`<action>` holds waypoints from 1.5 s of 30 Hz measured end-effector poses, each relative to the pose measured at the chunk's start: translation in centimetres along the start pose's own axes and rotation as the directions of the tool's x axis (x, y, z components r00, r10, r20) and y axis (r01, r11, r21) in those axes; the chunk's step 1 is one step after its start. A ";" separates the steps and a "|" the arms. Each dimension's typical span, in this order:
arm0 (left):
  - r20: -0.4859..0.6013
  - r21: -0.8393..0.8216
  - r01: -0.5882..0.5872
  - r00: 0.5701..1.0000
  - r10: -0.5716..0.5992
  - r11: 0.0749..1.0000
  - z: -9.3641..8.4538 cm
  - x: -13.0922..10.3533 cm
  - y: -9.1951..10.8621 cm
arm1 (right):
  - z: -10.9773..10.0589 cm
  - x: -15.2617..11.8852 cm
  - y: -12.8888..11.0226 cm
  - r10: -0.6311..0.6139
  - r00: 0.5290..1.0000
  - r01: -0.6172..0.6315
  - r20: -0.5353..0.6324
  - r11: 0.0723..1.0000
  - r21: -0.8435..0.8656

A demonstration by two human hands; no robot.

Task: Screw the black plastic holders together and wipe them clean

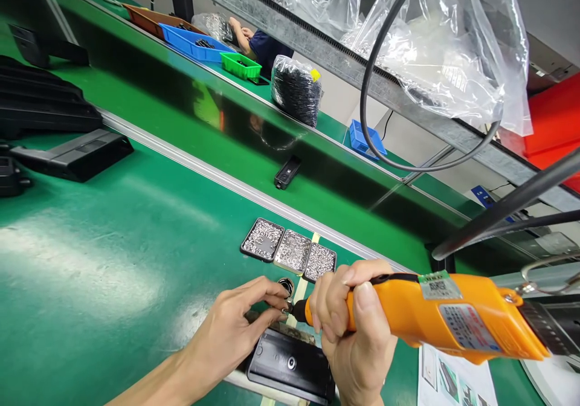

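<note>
My right hand (357, 327) is wrapped round an orange electric screwdriver (435, 315), which lies nearly level with its black nose pointing left. At that nose, my left hand (235, 315) pinches thumb and fingers together; a glint of metal shows there, too small to name. Just behind the fingertips is a round shiny metal piece (286, 285). Below both hands lies a black plastic part (290, 367) with a round hole, set in a fixture on the bench. Three small trays stand beyond the hands: a left tray (243, 250), a middle tray (290, 269) and a right tray (334, 267), holding small metal hardware.
A conveyor belt (217, 152) runs past the green bench (136, 243), carrying a black part (287, 172). Black housings (45, 104) lie at left. Clear bags (430, 49) and a looping cable (365, 92) hang overhead. A printed sheet (423, 388) lies at right. Across the belt is a co-worker's arm (242, 37).
</note>
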State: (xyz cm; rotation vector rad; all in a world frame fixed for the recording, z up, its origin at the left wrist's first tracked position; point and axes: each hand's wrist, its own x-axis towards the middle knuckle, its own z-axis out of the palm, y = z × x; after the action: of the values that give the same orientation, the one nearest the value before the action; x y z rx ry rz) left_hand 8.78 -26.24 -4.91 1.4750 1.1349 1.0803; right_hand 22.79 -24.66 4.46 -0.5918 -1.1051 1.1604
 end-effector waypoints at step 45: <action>0.245 0.580 -0.525 0.841 0.482 0.623 -1.3 -2.7 0.0 | -3.9 2.1 6.9 0.031 0.998 -0.024 0.053 0.991 -0.135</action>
State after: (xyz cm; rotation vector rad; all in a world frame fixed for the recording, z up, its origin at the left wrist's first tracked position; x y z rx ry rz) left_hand 7.06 -28.69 -4.96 2.4714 1.1128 1.0428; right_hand 23.47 -19.74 -2.12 -0.6842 -1.2327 1.1378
